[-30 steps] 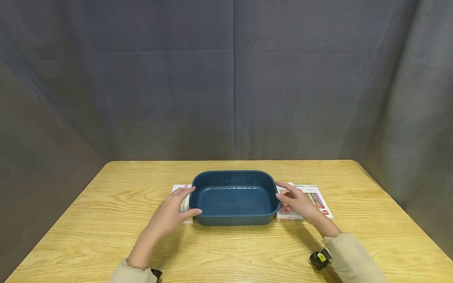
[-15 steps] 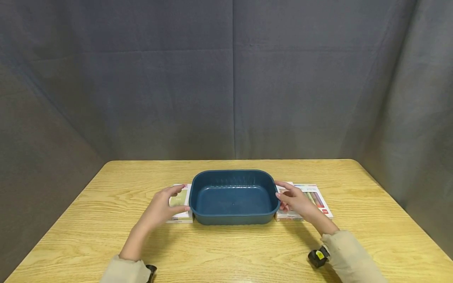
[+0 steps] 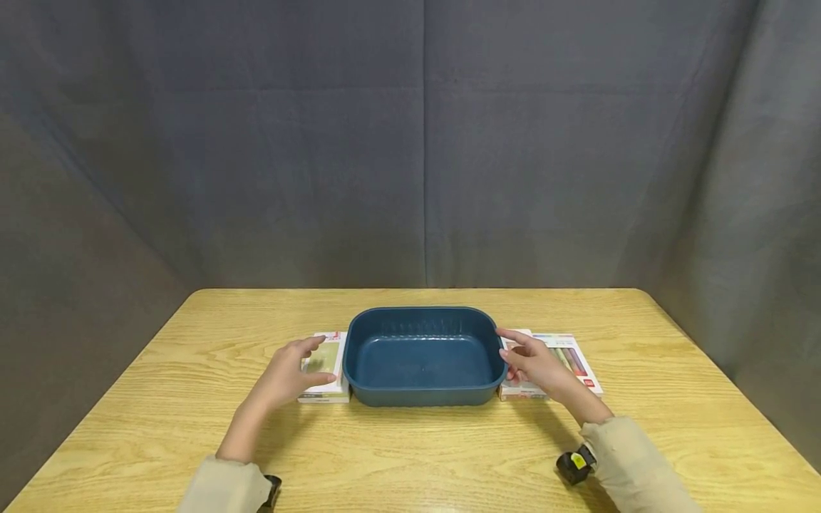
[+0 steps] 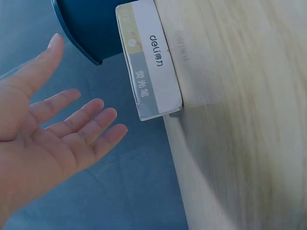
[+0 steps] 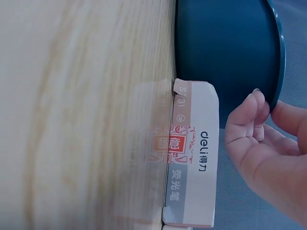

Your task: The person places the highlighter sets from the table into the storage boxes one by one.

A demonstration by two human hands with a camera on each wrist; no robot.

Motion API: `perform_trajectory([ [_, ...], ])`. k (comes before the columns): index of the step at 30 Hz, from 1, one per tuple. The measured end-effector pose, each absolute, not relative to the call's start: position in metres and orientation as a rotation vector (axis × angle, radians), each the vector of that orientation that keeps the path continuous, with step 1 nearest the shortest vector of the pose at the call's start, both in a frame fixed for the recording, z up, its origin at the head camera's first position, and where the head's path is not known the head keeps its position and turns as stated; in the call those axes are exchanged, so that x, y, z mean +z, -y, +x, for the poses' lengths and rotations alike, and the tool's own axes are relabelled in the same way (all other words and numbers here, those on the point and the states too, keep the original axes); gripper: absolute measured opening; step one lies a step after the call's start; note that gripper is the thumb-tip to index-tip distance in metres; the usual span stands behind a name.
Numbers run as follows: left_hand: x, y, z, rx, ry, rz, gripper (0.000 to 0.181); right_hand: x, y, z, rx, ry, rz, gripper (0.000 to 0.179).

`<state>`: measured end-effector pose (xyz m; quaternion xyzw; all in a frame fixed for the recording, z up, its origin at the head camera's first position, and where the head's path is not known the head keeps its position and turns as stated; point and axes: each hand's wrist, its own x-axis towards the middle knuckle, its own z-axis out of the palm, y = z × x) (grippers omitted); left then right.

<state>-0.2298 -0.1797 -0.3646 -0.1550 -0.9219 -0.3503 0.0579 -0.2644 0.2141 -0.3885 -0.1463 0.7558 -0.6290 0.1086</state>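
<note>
A dark blue rectangular plastic basin [image 3: 423, 363] stands upright in the middle of the table in the head view. My right hand [image 3: 541, 367] holds its right end by the rim; in the right wrist view, curled fingers [image 5: 249, 112] lie against the outer wall just below the rim. My left hand [image 3: 285, 370] is apart from the basin, over a white and yellow-green deli highlighter box [image 3: 325, 367] at the basin's left side. In the left wrist view its fingers [image 4: 91, 127] are spread and hold nothing. The basin's inside shows nothing in it.
To the basin's right lie a white deli highlighter box [image 5: 196, 153] and a flat white box with coloured sticks [image 3: 569, 360], partly behind my right hand. The wooden table [image 3: 410, 456] ends at a grey curtain [image 3: 410, 142].
My left hand has let go of the basin's left rim and moved left, uncovering more of the box there. The right hand has stayed at the right rim; the basin has hardly moved.
</note>
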Motion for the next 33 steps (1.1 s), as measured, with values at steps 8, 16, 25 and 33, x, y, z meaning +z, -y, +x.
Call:
perform_trajectory([
  [8, -0.367, 0.181, -0.233, -0.999, 2.87, -0.393, 0.07, -0.389, -0.214, -0.264, -1.853, -2.201, -0.42, 0.049],
  [16, -0.365, 0.181, -0.234, -1.026, 2.956, -0.308, 0.074, -0.388, -0.215, -0.263, -1.846, -2.21, -0.425, 0.049],
  [25, -0.378, 0.189, -0.245, -1.041, 3.014, -0.294, 0.085, -0.388, -0.214, -0.263, -1.87, -2.178, -0.422, 0.049],
  [33, -0.371, 0.184, -0.239, -1.195, 3.012, -0.245, 0.071, -0.388, -0.214, -0.263, -1.872, -2.181, -0.423, 0.049],
])
